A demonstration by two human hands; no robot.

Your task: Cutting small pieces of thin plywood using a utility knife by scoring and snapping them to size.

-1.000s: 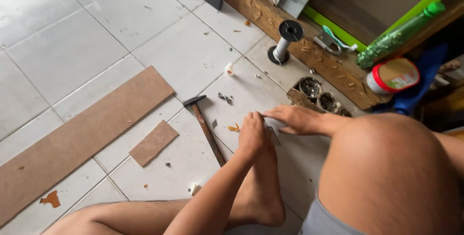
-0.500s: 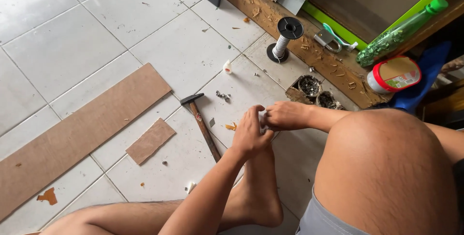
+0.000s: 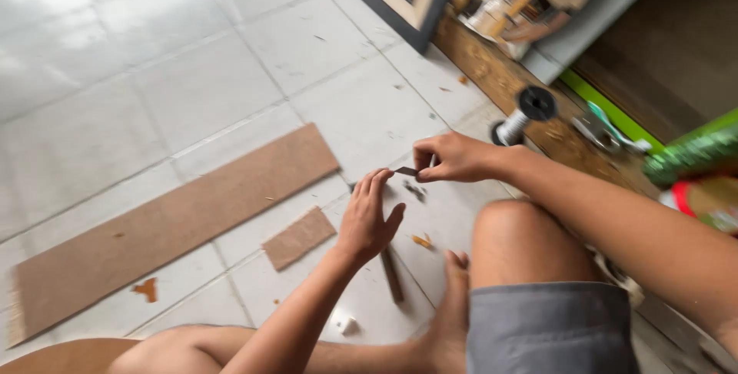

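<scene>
My right hand (image 3: 453, 157) is raised above the tiled floor and pinches a small dark flat piece (image 3: 405, 171) between thumb and fingers. My left hand (image 3: 367, 216) is just below and left of it, fingers together and curled, its fingertips close to the piece; I cannot tell if they touch it. A hammer handle (image 3: 390, 272) lies on the floor beneath my left hand, mostly hidden by it. My bent knee (image 3: 519, 232) and foot (image 3: 453, 297) are at the lower right.
A long brown board (image 3: 161, 228) and a short brown board (image 3: 298, 237) lie on the white tiles at the left. A black spool (image 3: 523, 113), a teal tool (image 3: 607, 129) and a green bottle (image 3: 692, 155) sit by a wooden plank (image 3: 500, 74) at the right.
Both hands have lifted off the floor and now meet higher up around the small dark piece. The camera has swung and moved closer, so the view is blurred.
</scene>
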